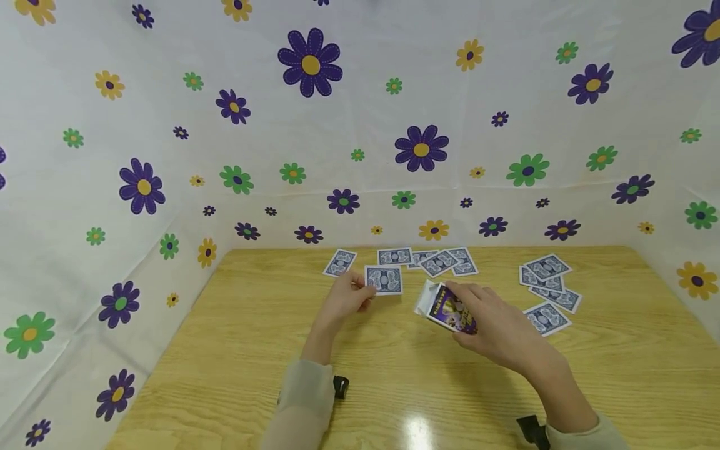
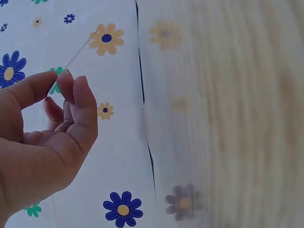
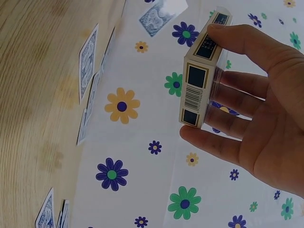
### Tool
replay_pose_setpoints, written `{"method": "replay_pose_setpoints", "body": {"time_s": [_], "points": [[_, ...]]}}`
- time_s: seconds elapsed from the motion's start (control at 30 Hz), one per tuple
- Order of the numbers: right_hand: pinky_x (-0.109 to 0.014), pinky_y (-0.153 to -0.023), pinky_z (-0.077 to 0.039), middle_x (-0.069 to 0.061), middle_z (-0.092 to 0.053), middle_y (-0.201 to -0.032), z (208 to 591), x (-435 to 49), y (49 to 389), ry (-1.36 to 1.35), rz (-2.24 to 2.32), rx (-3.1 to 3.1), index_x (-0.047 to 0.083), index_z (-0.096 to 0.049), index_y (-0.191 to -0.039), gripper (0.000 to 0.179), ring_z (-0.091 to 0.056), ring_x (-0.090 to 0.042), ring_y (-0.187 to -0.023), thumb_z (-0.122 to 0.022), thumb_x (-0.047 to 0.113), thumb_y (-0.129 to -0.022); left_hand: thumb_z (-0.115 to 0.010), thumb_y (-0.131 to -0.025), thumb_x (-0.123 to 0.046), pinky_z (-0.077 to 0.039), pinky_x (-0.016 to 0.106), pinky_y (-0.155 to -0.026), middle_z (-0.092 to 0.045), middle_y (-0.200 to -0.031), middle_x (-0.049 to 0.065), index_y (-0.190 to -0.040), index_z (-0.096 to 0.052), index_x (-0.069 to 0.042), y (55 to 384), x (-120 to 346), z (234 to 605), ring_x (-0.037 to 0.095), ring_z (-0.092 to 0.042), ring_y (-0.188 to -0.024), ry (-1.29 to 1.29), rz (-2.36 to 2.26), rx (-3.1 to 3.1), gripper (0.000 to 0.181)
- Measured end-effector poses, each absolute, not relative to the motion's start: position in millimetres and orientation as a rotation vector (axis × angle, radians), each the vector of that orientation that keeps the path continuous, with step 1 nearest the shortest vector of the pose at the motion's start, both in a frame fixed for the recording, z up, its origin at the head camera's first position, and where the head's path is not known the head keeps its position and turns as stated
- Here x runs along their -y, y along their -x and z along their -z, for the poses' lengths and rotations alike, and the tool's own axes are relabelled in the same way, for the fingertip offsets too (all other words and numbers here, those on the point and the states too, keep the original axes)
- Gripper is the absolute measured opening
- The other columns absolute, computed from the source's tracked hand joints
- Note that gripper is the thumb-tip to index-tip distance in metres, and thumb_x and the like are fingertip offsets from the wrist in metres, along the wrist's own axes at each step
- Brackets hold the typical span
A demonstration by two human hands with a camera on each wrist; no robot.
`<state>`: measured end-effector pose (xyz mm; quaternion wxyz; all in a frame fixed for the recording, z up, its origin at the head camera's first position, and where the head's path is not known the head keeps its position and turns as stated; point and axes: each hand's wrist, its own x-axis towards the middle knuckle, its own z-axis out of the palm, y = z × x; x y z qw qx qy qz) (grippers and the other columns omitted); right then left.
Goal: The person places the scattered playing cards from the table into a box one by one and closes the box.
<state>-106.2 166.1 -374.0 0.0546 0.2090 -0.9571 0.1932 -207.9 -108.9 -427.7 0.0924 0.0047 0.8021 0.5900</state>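
Between thumb and fingertips, my left hand pinches a playing card by its left side. The card's blue-and-white patterned back faces up in the head view. From the left wrist view the same card appears edge-on, raised above the table. My right hand grips a purple card box with yellow lettering, its white flap end tilted toward the left hand. A barcode end of this box shows in the right wrist view, thumb on one face and fingers on the other.
Several face-down cards lie partly overlapping at the table's back, with a single card to their left. Another spread of cards lies at the right, beyond the right hand. A flower-print cloth surrounds the wooden table.
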Motion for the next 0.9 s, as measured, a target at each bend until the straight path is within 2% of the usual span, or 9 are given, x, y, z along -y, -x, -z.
{"method": "replay_pose_setpoints", "body": {"time_s": [0.17,0.3,0.4,0.5,0.57,0.77,0.9], "points": [[-0.046,-0.085,-0.055,-0.018,-0.054,-0.138,374.9,-165.2,104.8,-0.641,-0.589,2.903,0.007,-0.044,-0.148,0.080,-0.058,-0.034,-0.116,-0.083,0.021,-0.080,-0.064,-0.092,-0.004,-0.058,0.032,-0.068,-0.064,-0.079,0.013,-0.097,-0.049,-0.002,196.8,111.3,426.6,0.018,-0.063,-0.069,-0.088,-1.800,-2.372,0.016],[-0.046,-0.083,-0.055,-0.018,-0.054,-0.138,373.9,-166.3,103.8,-0.621,-0.561,2.909,0.008,-0.044,-0.148,0.080,-0.058,-0.033,-0.115,-0.083,0.022,-0.079,-0.062,-0.093,-0.001,-0.058,0.031,-0.069,-0.064,-0.085,0.016,-0.105,-0.047,0.000,189.6,113.3,418.1,0.018,-0.063,-0.070,-0.154,-1.827,-2.350,0.019],[-0.046,-0.082,-0.056,-0.018,-0.055,-0.138,372.0,-167.4,103.2,-0.610,-0.550,2.904,0.008,-0.044,-0.148,0.080,-0.059,-0.034,-0.114,-0.083,0.022,-0.079,-0.060,-0.093,0.002,-0.059,0.032,-0.071,-0.064,-0.090,0.018,-0.121,-0.045,-0.001,184.4,113.7,409.3,0.018,-0.062,-0.070,-0.209,-1.872,-2.291,0.031],[-0.047,-0.083,-0.055,-0.018,-0.055,-0.138,370.2,-167.4,102.7,-0.613,-0.552,2.898,0.008,-0.043,-0.148,0.080,-0.058,-0.034,-0.115,-0.083,0.022,-0.079,-0.058,-0.092,0.005,-0.059,0.033,-0.072,-0.064,-0.093,0.018,-0.140,-0.040,-0.007,180.4,112.9,401.2,0.019,-0.062,-0.070,-0.267,-1.897,-2.237,0.052],[-0.047,-0.084,-0.055,-0.018,-0.055,-0.138,369.6,-167.1,102.4,-0.618,-0.549,2.898,0.008,-0.043,-0.148,0.080,-0.058,-0.035,-0.115,-0.083,0.021,-0.079,-0.057,-0.092,0.006,-0.059,0.034,-0.071,-0.064,-0.096,0.020,-0.146,-0.036,-0.011,178.7,112.3,397.4,0.019,-0.061,-0.070,-0.303,-1.907,-2.216,0.060],[-0.047,-0.086,-0.055,-0.017,-0.055,-0.139,370.6,-165.9,103.7,-0.626,-0.542,2.905,0.008,-0.043,-0.148,0.081,-0.058,-0.036,-0.117,-0.083,0.021,-0.079,-0.055,-0.092,0.007,-0.059,0.031,-0.070,-0.065,-0.104,0.024,-0.143,-0.040,-0.008,174.9,111.7,390.2,0.017,-0.061,-0.068,-0.332,-1.943,-2.194,0.055],[-0.046,-0.082,-0.056,-0.017,-0.054,-0.139,371.9,-165.6,104.8,-0.621,-0.540,2.908,0.008,-0.043,-0.148,0.081,-0.058,-0.036,-0.117,-0.083,0.021,-0.079,-0.054,-0.093,0.006,-0.059,0.034,-0.069,-0.065,-0.104,0.022,-0.140,-0.042,-0.009,172.3,112.5,387.1,0.019,-0.063,-0.070,-0.329,-1.962,-2.220,0.051]]}}
